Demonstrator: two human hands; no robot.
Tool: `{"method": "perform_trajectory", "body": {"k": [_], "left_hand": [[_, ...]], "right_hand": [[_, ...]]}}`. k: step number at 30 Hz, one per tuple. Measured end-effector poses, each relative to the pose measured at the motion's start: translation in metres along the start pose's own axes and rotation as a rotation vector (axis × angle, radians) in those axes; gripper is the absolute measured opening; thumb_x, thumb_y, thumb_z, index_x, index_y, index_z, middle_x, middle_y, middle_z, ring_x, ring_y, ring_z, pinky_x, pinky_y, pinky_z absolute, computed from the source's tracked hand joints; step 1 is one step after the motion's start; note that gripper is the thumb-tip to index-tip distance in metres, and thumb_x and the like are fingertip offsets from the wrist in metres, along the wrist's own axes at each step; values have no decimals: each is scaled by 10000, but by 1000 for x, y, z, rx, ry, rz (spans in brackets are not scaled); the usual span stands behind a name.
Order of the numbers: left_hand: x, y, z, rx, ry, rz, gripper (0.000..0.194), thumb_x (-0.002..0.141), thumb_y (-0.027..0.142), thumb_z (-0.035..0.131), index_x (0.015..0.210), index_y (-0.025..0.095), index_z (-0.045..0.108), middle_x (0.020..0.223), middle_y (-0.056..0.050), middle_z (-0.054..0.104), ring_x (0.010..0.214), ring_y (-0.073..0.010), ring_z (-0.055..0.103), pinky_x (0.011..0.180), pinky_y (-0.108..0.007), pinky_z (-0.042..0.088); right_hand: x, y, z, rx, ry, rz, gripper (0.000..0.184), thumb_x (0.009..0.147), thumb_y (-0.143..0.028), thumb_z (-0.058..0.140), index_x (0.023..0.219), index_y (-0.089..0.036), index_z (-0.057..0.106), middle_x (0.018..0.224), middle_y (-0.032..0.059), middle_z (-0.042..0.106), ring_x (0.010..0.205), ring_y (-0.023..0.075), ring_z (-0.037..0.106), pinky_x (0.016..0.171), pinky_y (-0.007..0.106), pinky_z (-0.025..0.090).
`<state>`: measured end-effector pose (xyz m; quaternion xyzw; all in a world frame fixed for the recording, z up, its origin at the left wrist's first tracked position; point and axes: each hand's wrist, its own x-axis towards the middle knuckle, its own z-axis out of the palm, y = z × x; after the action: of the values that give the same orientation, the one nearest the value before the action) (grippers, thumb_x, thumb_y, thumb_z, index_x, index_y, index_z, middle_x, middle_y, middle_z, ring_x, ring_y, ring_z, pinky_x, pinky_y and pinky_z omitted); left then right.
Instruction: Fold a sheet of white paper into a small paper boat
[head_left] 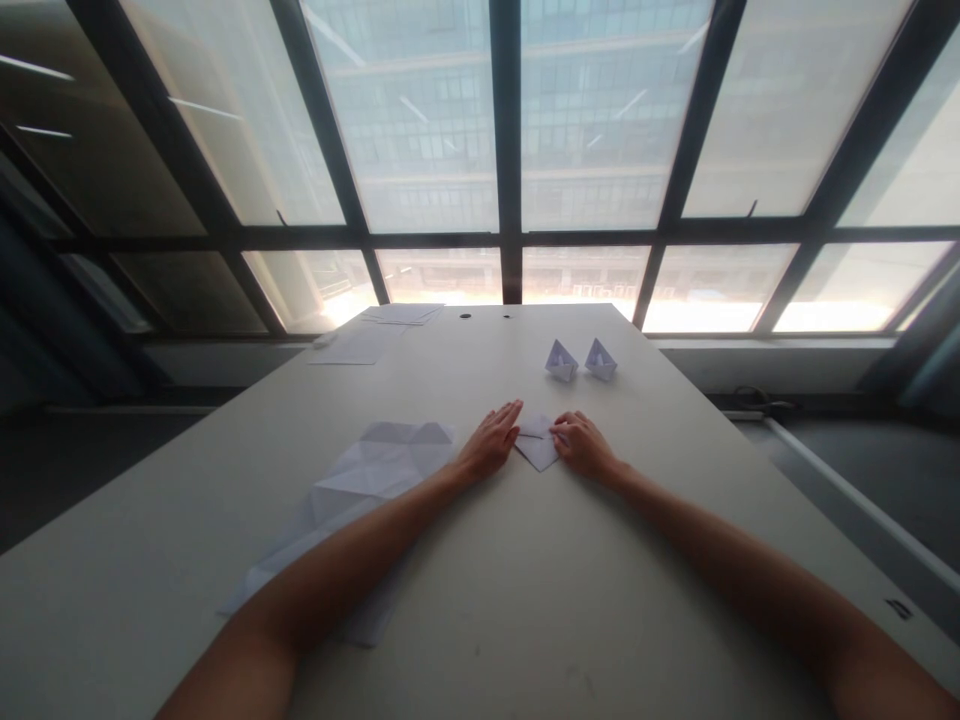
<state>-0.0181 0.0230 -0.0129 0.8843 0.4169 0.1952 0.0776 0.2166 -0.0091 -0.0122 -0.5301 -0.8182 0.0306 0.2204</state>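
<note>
A small folded sheet of white paper (538,455) lies on the table between my two hands, with one corner pointing toward me. My left hand (489,442) rests flat at its left edge, fingers stretched out and touching the paper. On the other side, my right hand (582,446) has its fingers curled and pinching the right edge. Just beyond stand two folded paper boats, a left one (561,361) and a right one (601,360). A large creased sheet of paper (375,465) lies partly under my left forearm.
The white table (525,590) runs away from me toward the large framed windows (585,130). Flat white sheets (346,346) lie at its far left. A cable hole (465,316) is near the far edge. A white pipe (855,495) runs along the floor at right.
</note>
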Motion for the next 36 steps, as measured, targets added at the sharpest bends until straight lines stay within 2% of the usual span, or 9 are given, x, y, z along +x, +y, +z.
{"method": "perform_trajectory", "body": {"k": [4,6,11,18,25,30,36], "left_hand": [[-1,1,-1,32,-244,146,587,1036,502,250,1565,248,248,1621,-51,248,1506,-218,194,1217,-465,169],[-1,1,-1,44,-269,166,614,1029,528,274,1567,235,241,1621,-57,245,1501,-224,209,1217,-474,172],[-1,-1,1,60,-250,140,644,1015,538,330,1567,219,242,1615,-79,255,1496,-219,228,1221,-443,176],[-1,-2,3,85,-227,134,687,984,552,400,1556,194,271,1605,-87,282,1488,-231,255,1220,-431,200],[-1,0,0,62,-159,122,706,947,578,481,1509,164,375,1538,-126,411,1419,-261,374,1190,-398,272],[0,3,-5,58,-143,132,704,926,583,532,1496,195,394,1475,-103,489,1306,-299,447,1122,-414,353],[1,4,-7,10,-92,137,647,900,589,585,1406,192,518,1379,-94,577,1198,-287,517,1071,-378,392]], "right_hand": [[0,1,3,13,28,-8,280,919,-215,527,1082,-191,754,1140,101,675,1087,225,579,1016,319,417],[0,2,4,16,30,-17,288,917,-233,536,1112,-196,745,1182,101,674,1123,231,573,1028,333,413],[0,2,5,47,-25,-111,435,920,-324,554,1335,-210,619,1418,103,568,1314,244,497,1119,379,348],[-1,5,1,68,-116,-199,658,907,-497,582,1460,-157,477,1511,167,447,1412,285,396,1178,453,269],[-1,4,-4,156,-90,-234,675,884,-519,619,1442,-157,502,1469,155,506,1368,280,448,1146,410,331],[-1,0,-7,186,-82,-211,695,861,-535,649,1442,-185,504,1454,131,530,1308,290,506,1097,401,387],[0,2,-1,221,-4,-192,629,815,-497,726,1360,-212,591,1373,108,608,1197,299,580,1035,409,435]]}}
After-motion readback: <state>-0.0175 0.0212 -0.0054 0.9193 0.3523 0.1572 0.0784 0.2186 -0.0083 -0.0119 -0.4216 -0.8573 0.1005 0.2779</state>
